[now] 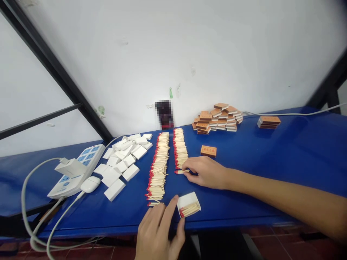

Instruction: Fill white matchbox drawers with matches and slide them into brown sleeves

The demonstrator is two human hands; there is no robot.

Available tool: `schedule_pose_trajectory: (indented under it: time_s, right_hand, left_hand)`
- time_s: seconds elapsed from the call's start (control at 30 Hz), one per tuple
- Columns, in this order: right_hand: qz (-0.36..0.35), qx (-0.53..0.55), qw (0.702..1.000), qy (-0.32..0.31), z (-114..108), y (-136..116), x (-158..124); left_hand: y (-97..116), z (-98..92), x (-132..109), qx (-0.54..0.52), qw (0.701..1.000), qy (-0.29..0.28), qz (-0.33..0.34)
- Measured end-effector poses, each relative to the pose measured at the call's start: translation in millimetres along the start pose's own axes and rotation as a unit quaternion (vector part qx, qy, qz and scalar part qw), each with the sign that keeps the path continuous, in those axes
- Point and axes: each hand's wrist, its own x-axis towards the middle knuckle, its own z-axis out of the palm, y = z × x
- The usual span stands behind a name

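Observation:
My right hand [207, 172] is closed in a pinch on matches [179, 172] at the near end of the right-hand row of matches [180, 148]. My left hand [161, 229] is at the table's front edge, its thumb and index finger at the left corners of a white matchbox tray [187, 199], steadying it. Several red-tipped matches lie in the tray's near part. Just beyond my left fingers runs a longer row of matches [158, 166], heads to the left. A single orange matchbox sleeve [208, 151] lies beyond my right hand.
White trays [121, 155] are heaped on the left, beside a power strip [90, 159] with a plugged charger [71, 168] and cables. Orange matchbox sleeves [221, 117] are piled at the wall. Another small stack [269, 122] stands farther right. A pixelated dark object [165, 113] leans there.

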Motion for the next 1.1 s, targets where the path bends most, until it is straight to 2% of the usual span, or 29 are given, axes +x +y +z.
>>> schedule_pose_trajectory:
  time_s: [0.23, 0.43, 0.63, 0.8, 1.1]
  right_hand:
    - [-0.021, 0.023, 1.000, -0.002, -6.1, -0.5, -6.9]
    - [-0.035, 0.051, 0.997, -0.039, -9.4, -1.7, -6.0]
    - [-0.039, 0.046, 0.998, -0.018, -9.2, -0.9, -7.4]
    - [-0.047, 0.049, 0.997, -0.030, -8.5, -0.2, -8.0]
    - [-0.048, 0.037, 0.998, -0.014, -5.3, 2.5, -8.9]
  left_hand:
    - [0.8, 1.4, -0.6, -0.011, 1.000, -0.004, -0.004]
    - [2.0, 1.3, -1.4, -0.003, 1.000, -0.003, -0.002]
    - [2.8, 2.0, -1.4, -0.005, 1.000, -0.008, 0.000]
    - [2.0, 3.1, -3.2, -0.010, 1.000, -0.013, -0.001]
    - [0.9, 4.3, -5.6, -0.002, 1.000, -0.014, 0.005]
